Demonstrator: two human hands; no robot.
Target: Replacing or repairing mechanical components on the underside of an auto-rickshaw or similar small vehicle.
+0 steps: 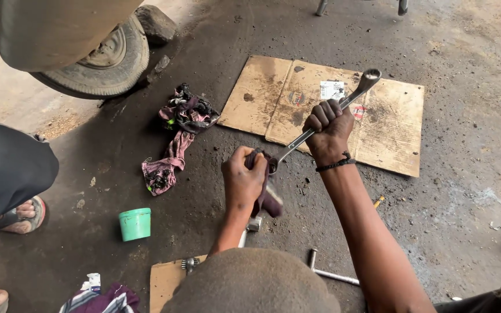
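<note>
Head view: right hand point(329, 127) fists the spanner point(343, 104), shaft running seven to one o'clock; left hand point(243, 182) clutches a rag point(268, 197) at its lower end.

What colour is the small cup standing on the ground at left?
The cup is green, plain, seen clearly in the head view.

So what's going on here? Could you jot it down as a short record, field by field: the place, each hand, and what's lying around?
Place: oily concrete floor beside a vehicle's tyre
Right hand: fist closed round a long metal ring spanner, held tilted
Left hand: presses a dark cloth against the spanner's lower end
Under the hands: socket tools lying on the floor
Nearby: flattened cardboard, crumpled dirty rag, small green cup
Other people: a sandalled foot at the left edge
</note>
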